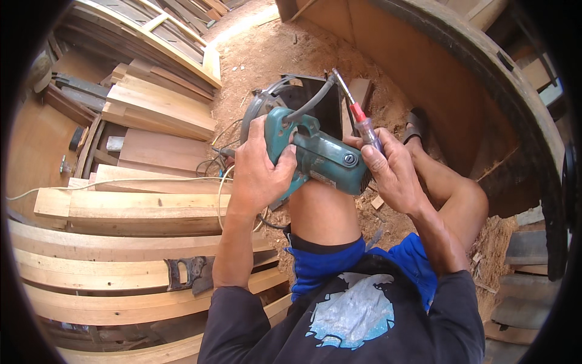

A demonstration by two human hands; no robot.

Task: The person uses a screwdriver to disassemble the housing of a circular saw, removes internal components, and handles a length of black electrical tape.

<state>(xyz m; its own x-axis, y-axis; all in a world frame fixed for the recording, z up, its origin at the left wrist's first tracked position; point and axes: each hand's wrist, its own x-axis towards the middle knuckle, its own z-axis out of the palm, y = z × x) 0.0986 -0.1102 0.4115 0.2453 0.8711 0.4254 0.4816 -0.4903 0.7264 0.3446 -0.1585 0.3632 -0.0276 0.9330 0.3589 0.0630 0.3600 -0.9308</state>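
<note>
A teal circular saw (324, 155) rests across my raised thigh, its motor end toward the right. My left hand (262, 167) is wrapped around the saw's rear handle, with the thumb on the near side. A power cord loops over the saw's body. In my right hand (388, 167) is a screwdriver (359, 114) with a clear handle and a red collar. Its shaft points up and away, the tip close to the cord loop. The right fingers are by the motor end; whether they touch it I cannot tell. The black base plate (327, 100) shows beyond the saw body.
Stacked timber beams (121, 206) fill the left side, with a handsaw (188, 273) lying on them. A pale cable (139, 181) crosses the beams. Sawdust (254, 54) covers the ground ahead. At the right stands a large curved brown panel (418, 79) with a dark rim.
</note>
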